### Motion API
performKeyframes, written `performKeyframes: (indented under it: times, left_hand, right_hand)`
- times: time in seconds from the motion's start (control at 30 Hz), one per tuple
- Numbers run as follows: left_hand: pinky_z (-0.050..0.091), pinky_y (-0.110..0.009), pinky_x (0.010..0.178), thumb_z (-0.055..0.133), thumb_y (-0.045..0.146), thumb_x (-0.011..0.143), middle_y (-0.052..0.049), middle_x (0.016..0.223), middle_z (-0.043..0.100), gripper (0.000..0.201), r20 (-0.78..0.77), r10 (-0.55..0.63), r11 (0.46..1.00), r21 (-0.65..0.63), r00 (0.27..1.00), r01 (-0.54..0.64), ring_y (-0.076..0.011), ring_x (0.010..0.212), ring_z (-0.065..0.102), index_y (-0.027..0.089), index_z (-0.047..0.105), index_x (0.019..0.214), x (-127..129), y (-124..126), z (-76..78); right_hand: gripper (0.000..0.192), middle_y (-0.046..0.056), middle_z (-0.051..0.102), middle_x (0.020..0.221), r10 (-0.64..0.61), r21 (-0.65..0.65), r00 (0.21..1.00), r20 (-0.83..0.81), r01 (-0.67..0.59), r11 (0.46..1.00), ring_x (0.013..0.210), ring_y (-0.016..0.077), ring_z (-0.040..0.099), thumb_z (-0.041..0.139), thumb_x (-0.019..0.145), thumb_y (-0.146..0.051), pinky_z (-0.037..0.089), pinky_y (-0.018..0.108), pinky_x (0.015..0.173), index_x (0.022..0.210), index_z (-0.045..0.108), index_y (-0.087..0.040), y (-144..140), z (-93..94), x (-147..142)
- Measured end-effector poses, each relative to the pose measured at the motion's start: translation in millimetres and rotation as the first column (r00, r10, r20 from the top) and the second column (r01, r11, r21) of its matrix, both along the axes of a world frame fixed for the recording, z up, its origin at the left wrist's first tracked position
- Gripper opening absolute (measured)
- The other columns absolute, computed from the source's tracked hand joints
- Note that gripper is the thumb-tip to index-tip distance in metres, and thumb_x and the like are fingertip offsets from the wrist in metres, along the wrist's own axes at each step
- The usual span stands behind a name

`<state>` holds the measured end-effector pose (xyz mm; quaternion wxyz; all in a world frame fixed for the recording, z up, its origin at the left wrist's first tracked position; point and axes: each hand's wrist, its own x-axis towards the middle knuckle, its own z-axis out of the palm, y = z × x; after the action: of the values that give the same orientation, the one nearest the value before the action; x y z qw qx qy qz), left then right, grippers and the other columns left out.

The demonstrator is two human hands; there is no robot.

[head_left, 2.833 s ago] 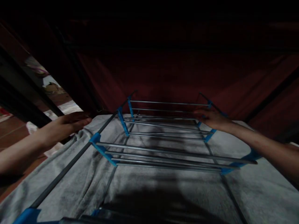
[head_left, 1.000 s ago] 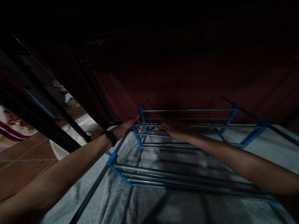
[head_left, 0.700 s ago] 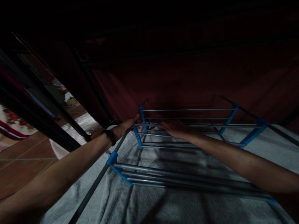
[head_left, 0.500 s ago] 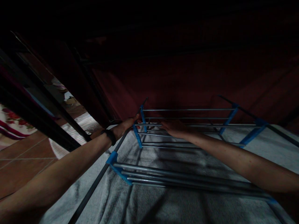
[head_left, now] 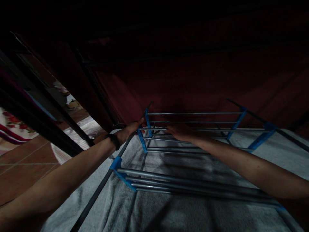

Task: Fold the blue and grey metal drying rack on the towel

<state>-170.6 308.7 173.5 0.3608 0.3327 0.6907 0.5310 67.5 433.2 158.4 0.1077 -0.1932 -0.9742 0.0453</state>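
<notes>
A metal rack of grey tubes with blue plastic joints lies on a grey blanket, apparently on its side. Wearing a black wristband, my left hand is closed round the rack's left side pole, beside a blue joint of the middle tier. My right hand is closed over a crossbar of that same tier, left of its middle; the fingertips are partly hidden. Further off, another tier stands near the dark red panel. The closest tier's crossbars lie below my forearms.
The grey blanket spreads under the rack. A dark red panel rises behind it. Dark posts slant on the left, with a striped cloth, a tiled floor and a flowered cloth beyond.
</notes>
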Motion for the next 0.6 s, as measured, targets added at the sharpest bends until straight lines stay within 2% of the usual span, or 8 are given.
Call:
performKeyframes:
  times: [0.33,0.6]
  left_hand:
    - [0.054,-0.031,0.064,0.073,0.063,0.073,-0.008,0.080,0.072,0.050,-0.022,0.002,1.000,0.022,1.000,-0.001,-0.0201,0.068,0.066,0.014,0.070,0.085,2.4,-0.5,2.2]
    - [0.054,-0.032,0.067,0.070,0.064,0.076,-0.008,0.083,0.073,0.052,-0.037,-0.009,1.000,0.002,0.999,0.009,-0.0208,0.072,0.068,0.014,0.071,0.090,1.9,-0.1,2.2]
  right_hand:
    - [0.034,0.003,0.072,0.116,0.005,-0.049,1.000,-0.009,-0.006,0.999,0.106,0.0205,0.066,0.039,0.103,-0.037,0.045,0.028,0.086,0.123,0.064,-0.027,1.6,2.3,-1.3]
    - [0.033,0.002,0.073,0.110,0.013,-0.133,1.000,0.017,-0.011,0.991,0.099,0.0170,0.067,0.040,0.103,-0.037,0.044,0.024,0.082,0.109,0.070,-0.024,7.3,6.1,-4.2]
